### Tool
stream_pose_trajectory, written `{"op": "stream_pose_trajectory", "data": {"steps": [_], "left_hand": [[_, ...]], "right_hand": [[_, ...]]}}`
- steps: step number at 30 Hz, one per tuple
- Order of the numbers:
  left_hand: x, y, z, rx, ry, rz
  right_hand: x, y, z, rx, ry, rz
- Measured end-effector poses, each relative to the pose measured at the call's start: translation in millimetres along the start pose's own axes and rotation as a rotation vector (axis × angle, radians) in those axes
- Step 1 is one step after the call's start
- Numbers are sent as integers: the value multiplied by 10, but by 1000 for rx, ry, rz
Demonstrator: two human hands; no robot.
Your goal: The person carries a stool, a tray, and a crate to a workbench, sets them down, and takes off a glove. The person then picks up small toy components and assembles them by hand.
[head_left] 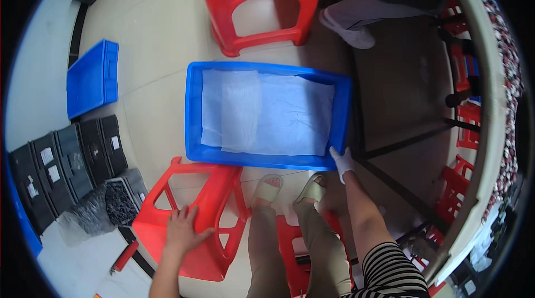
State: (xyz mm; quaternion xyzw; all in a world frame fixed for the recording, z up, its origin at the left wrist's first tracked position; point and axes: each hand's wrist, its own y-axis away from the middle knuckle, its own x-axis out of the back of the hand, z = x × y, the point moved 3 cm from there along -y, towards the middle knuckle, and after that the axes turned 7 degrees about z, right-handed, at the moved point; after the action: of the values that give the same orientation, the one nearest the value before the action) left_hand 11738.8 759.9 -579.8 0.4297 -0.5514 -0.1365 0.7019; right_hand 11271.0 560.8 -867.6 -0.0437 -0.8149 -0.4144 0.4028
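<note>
A blue plastic bin (194,114), lined with white sheets (295,114), lies in front of my feet. My right hand (343,163), in a white glove, grips the bin's near right corner at the rim. To the left, a red plastic stool (223,186) is tipped on its side, close against the bin's near edge. My bare left hand (186,231) lies on this stool with its fingers spread and the thumb out to the side.
Another red stool (223,5) stands beyond the bin, near a person's leg and white shoe (356,36). A smaller blue bin (89,83) and several dark crates (69,156) line the left wall. A table edge (496,103) curves along the right; dark metal bars (401,186) run beneath it.
</note>
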Motion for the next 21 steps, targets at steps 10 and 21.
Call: {"op": "stream_pose_trajectory", "data": {"steps": [10, 21], "left_hand": [[-558, 570, -638, 452, 433, 968], [-2678, 1940, -1094, 716, 2346, 704]], "right_hand": [[260, -481, 324, -52, -59, -387], [833, 1013, -264, -393, -280, -590]]}}
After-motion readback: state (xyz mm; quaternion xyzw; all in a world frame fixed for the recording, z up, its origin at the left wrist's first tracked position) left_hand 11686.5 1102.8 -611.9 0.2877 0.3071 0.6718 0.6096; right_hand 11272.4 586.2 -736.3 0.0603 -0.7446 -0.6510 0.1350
